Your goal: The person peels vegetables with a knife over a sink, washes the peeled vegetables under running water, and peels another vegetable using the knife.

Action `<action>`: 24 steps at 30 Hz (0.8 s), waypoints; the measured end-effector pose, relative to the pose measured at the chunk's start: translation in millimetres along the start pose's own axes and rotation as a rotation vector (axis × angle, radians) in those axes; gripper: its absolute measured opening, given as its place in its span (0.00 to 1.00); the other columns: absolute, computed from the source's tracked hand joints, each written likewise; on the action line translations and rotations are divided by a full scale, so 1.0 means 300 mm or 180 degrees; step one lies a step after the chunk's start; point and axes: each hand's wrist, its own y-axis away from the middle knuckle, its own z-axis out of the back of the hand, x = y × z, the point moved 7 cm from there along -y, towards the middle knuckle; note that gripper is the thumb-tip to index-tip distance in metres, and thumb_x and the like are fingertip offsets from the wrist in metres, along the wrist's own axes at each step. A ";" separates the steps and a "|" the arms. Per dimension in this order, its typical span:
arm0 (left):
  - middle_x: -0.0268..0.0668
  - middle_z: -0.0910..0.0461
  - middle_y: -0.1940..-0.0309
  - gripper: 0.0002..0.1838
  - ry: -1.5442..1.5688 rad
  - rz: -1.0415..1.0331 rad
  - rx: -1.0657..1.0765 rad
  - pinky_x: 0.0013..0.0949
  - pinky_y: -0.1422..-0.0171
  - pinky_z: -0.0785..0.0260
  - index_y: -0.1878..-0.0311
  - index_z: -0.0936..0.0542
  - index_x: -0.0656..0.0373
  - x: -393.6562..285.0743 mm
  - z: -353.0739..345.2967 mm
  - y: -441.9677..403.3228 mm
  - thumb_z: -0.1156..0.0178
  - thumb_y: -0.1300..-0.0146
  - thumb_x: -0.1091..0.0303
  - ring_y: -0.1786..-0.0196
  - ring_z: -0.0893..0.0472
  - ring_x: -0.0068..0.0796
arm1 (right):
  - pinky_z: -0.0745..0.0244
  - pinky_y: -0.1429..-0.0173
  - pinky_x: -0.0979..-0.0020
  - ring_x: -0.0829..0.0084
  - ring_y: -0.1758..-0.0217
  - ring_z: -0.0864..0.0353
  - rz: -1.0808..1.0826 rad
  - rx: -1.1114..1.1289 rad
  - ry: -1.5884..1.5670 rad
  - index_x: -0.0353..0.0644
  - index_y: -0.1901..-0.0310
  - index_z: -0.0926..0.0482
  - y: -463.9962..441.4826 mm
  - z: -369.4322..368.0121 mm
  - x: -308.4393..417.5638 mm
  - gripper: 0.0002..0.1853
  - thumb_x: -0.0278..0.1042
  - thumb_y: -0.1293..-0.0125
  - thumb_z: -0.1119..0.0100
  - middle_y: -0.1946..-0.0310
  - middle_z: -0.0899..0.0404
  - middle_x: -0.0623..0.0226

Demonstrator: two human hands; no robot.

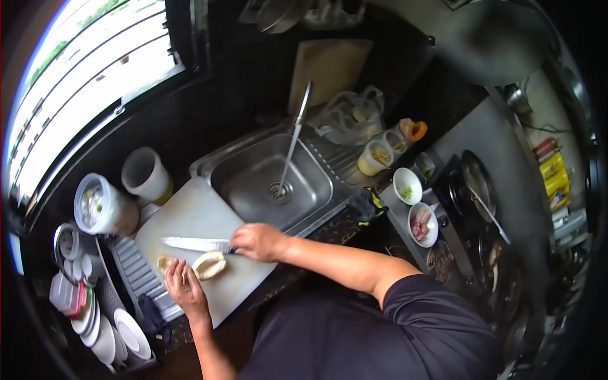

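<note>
My right hand (258, 242) is closed around the handle of a kitchen knife (195, 244). Its long blade points left, just above or resting on a white cutting board (183, 218); which of the two I cannot tell. Below the blade lies a pale, tan-edged oval half (209, 265), which looks like a split bread roll, cut face up. My left hand (182, 290) has its fingers on a second similar piece (164, 263) beside it, and partly hides that piece.
A steel sink (250, 190) adjoins the board, its tap (296, 133) above it. White tubs (104, 206) stand left, near a rack of plates (132, 332). On the right are a bowl of meat (422, 226), a bowl of chopped greens (407, 186) and a pan (478, 183).
</note>
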 end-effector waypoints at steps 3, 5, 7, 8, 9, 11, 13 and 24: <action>0.45 0.18 0.41 0.15 0.0681 -0.0002 0.0389 0.39 0.42 0.21 0.39 0.16 0.62 -0.116 -0.105 -0.039 0.36 0.27 0.78 0.43 0.16 0.40 | 0.14 0.44 0.59 0.55 0.50 0.11 -0.0420 -0.0439 0.0327 0.43 0.50 0.10 0.111 0.344 -0.206 0.12 0.34 0.32 0.31 0.52 0.11 0.59; 0.45 0.16 0.46 0.15 0.0906 -0.0122 0.0845 0.39 0.47 0.21 0.41 0.15 0.62 -0.237 -0.201 -0.075 0.36 0.29 0.79 0.51 0.14 0.39 | 0.15 0.43 0.58 0.52 0.49 0.12 -0.0918 -0.0951 0.0453 0.43 0.52 0.09 0.178 0.616 -0.384 0.11 0.36 0.33 0.31 0.55 0.11 0.58; 0.46 0.15 0.52 0.13 0.0846 -0.0464 0.1026 0.38 0.48 0.21 0.44 0.16 0.63 -0.370 -0.304 -0.101 0.35 0.30 0.81 0.56 0.14 0.37 | 0.15 0.40 0.58 0.51 0.47 0.12 -0.1095 -0.1365 0.0680 0.42 0.50 0.10 0.262 0.846 -0.628 0.15 0.40 0.33 0.30 0.53 0.11 0.57; 0.45 0.15 0.53 0.13 0.0879 -0.0442 0.1202 0.38 0.47 0.21 0.44 0.15 0.64 -0.405 -0.372 -0.103 0.35 0.30 0.81 0.56 0.14 0.37 | 0.16 0.37 0.56 0.51 0.44 0.12 -0.1591 -0.1271 0.0962 0.43 0.49 0.10 0.321 0.950 -0.778 0.16 0.42 0.34 0.29 0.51 0.11 0.56; 0.45 0.15 0.53 0.13 0.0900 -0.0411 0.1375 0.38 0.47 0.21 0.44 0.15 0.64 -0.435 -0.438 -0.098 0.35 0.31 0.81 0.56 0.14 0.37 | 0.17 0.35 0.55 0.51 0.42 0.12 -0.2088 -0.1160 0.1221 0.43 0.49 0.10 0.382 1.062 -0.912 0.17 0.44 0.34 0.29 0.48 0.12 0.55; 0.44 0.14 0.53 0.15 0.0789 -0.0123 0.1829 0.37 0.46 0.21 0.44 0.14 0.63 -0.515 -0.558 -0.086 0.34 0.33 0.82 0.56 0.14 0.35 | 0.20 0.32 0.55 0.51 0.38 0.15 -0.2895 -0.1248 0.1634 0.46 0.46 0.10 0.476 1.374 -0.994 0.18 0.45 0.34 0.30 0.44 0.14 0.54; 0.44 0.14 0.53 0.16 0.0716 -0.0108 0.2070 0.37 0.45 0.21 0.44 0.14 0.63 -0.542 -0.680 -0.062 0.34 0.34 0.82 0.55 0.13 0.35 | 0.20 0.31 0.56 0.52 0.36 0.16 -0.3400 -0.1213 0.2204 0.51 0.45 0.10 0.616 1.655 -1.110 0.18 0.46 0.33 0.31 0.41 0.14 0.58; 0.46 0.12 0.45 0.25 0.0834 0.0533 0.3169 0.38 0.41 0.20 0.30 0.21 0.62 -0.709 -1.280 -0.105 0.33 0.29 0.72 0.47 0.12 0.32 | 0.10 0.67 0.59 0.53 0.67 0.07 -0.5085 -0.0629 0.0432 0.25 0.52 0.14 1.230 1.990 -1.506 0.14 0.29 0.28 0.39 0.58 0.11 0.43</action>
